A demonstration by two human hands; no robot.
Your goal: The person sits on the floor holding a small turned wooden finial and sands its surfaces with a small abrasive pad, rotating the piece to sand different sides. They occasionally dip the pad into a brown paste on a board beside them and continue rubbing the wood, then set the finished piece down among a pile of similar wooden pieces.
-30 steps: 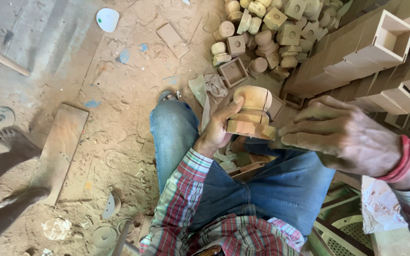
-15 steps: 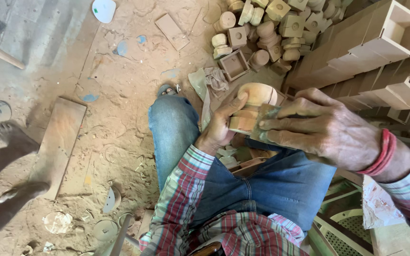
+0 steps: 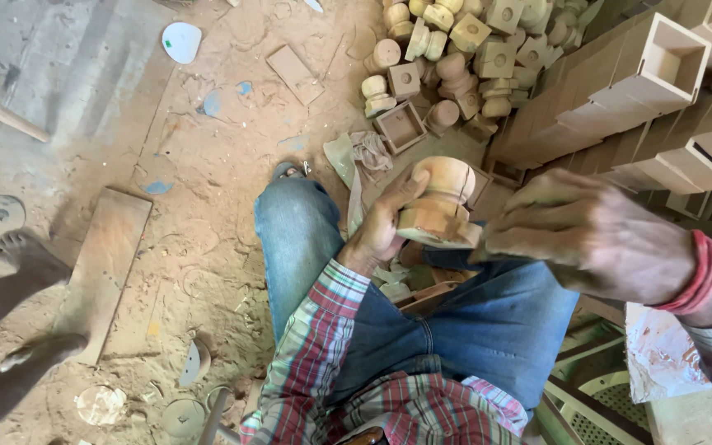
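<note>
Seated person viewed from above, both hands raised over the lap. The left hand [image 3: 382, 227] is closed around a turned wooden piece [image 3: 438, 202], thumb up against its rounded top and fingers wrapped behind its wider base. The right hand [image 3: 595, 239] lies just beside the piece on its other side, fingertips touching the base edge; whether it grips or only rests there cannot be told. A red wristband [image 3: 698, 276] circles the right wrist. Beyond the hands, a heap of similar turned wooden blocks [image 3: 463, 49] lies on the sawdust floor, with a small square wooden frame [image 3: 400, 128] and a crumpled cloth [image 3: 364, 152] nearer. Stacked open wooden boxes [image 3: 669, 74] stand beyond the right hand. Well off to the left of the left hand lies a flat plank [image 3: 109, 264], with another person's bare feet [image 3: 30, 255] beside it.
</note>
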